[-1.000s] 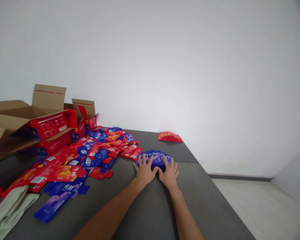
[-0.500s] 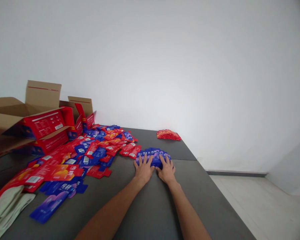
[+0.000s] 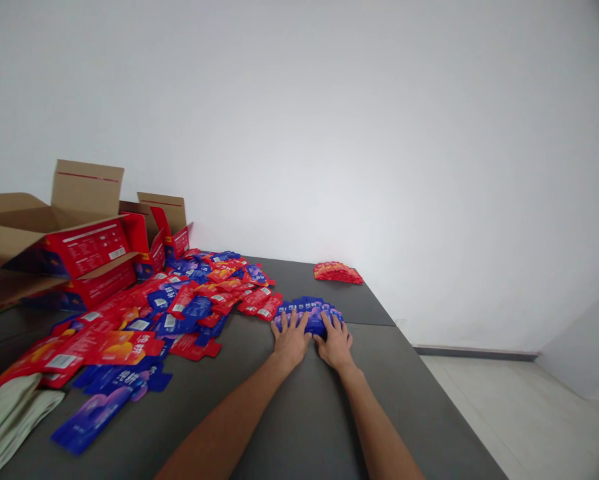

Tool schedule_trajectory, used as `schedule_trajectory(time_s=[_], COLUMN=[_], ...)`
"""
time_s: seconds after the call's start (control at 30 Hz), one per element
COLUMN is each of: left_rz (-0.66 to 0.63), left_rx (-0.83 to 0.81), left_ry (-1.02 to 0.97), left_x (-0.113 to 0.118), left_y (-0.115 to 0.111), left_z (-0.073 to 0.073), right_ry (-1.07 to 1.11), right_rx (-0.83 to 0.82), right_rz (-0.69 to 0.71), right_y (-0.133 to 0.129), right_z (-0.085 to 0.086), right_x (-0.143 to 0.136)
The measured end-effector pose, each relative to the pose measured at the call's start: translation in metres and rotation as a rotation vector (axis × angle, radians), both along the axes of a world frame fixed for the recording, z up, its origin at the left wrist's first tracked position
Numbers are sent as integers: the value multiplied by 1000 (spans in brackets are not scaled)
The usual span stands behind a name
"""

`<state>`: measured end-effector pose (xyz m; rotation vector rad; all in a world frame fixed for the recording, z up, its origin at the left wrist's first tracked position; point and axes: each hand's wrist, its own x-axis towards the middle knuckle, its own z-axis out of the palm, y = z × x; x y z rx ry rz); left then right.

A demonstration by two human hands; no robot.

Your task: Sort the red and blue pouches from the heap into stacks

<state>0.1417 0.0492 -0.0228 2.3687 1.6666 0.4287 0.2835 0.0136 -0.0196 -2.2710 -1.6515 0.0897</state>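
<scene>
An overlapping row of blue flat packets [image 3: 306,307] lies on the dark table [image 3: 279,413]. My left hand [image 3: 291,339] rests on the row's left part, fingers spread over its near edge. On the right part lies my right hand [image 3: 335,340], its fingers also spread and touching the packets. Both hands are palm down with the thumbs close together, and neither grips anything. Farther back, a fanned stack of red packets [image 3: 337,272] sits near the table's far right edge.
Red and blue packets [image 3: 179,307] are heaped loosely across the left side. Open cardboard boxes [image 3: 92,247] stand behind them at the far left. A pale folded cloth [image 3: 16,417] lies at the near left. The table's right edge borders the floor; a white wall rises behind.
The view has shifted slightly. Both hands stay spread on the blue row, with the fingers placed almost as before.
</scene>
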Motion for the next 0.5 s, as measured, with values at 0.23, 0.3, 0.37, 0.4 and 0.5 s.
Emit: schedule_trajectory(time_s=[0.23,0.3,0.37,0.4,0.5], left_rz=[-22,-32,-37,-38,-41], left_rx=[3,4,-4,-11,-35], left_ry=[-16,-29,-38,-40,-38], left_x=[16,21,26,28,32], left_y=[25,35,46,52,67], left_z=[-4,-5,-5,-5,-2], right_ry=[-22,-20,-20,-22,-30], right_rx=[15,10,-12,-25,-44], right_rz=[-23,-28,-35,-37,-27], right_y=[24,34,43,48,63], right_z=[-4,-4,-3,-2,1], right_x=[16,22,27,29,33])
